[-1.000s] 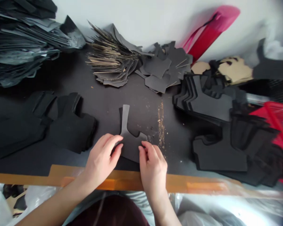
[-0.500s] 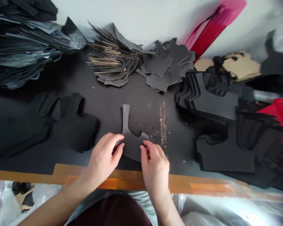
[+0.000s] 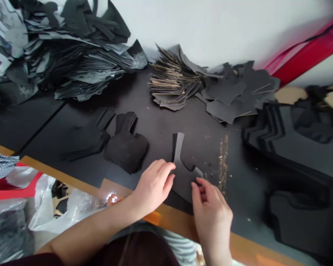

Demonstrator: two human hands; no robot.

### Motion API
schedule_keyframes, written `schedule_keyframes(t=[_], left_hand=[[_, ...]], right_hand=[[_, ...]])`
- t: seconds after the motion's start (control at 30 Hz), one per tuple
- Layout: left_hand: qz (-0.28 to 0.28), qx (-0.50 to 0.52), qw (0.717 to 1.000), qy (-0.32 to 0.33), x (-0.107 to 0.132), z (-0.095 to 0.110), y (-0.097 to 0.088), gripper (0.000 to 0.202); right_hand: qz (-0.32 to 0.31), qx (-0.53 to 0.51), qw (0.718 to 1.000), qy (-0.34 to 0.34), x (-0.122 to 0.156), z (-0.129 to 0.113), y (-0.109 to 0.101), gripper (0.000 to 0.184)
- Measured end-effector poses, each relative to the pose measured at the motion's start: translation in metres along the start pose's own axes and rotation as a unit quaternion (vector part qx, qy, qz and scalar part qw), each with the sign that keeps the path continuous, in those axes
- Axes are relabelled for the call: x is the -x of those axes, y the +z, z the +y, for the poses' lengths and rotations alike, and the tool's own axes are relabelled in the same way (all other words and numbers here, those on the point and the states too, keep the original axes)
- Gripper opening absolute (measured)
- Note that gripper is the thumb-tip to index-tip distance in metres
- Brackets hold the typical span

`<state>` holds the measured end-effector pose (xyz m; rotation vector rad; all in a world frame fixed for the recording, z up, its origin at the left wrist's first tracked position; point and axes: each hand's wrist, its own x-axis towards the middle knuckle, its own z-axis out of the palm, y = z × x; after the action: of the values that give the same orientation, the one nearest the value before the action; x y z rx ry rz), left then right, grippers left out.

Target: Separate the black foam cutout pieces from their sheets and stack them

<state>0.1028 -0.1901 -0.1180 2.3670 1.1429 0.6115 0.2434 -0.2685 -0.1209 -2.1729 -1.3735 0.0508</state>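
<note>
1. Held the left hand (image 3: 154, 183) at the left side of a dark cut piece (image 3: 183, 181), thumb and forefinger tips slightly apart; could not tell whether pinching it.
2. Held the right hand (image 3: 213, 208) at the right side, fingers curled, thumb close to forefinger; could not tell the grip there either.
3. Had the piece lying near the front edge of the table (image 3: 158, 127), narrow arm toward the back edge.
4. Saw crumbs (image 3: 223, 162) to its right, stacked cutouts (image 3: 126, 149) to its left.
5. Saw fanned sheets (image 3: 174, 87) and loose offcuts (image 3: 230, 92) along the back edge.
</note>
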Motion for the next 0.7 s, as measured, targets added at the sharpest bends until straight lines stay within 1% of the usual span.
schedule_keyframes(t=[0.3,0.7], left_hand=[[-0.070,-0.034,0.996,-0.035,-0.008,0.005,-0.008,0.014],[-0.106,-0.071,0.991,-0.034,-0.014,0.004,-0.009,0.013]], right_hand=[[-0.010,-0.007,1.000,0.015,-0.001,0.000,0.000,0.035],[-0.019,-0.023,0.999,0.023,-0.001,0.000,0.000,0.027]])
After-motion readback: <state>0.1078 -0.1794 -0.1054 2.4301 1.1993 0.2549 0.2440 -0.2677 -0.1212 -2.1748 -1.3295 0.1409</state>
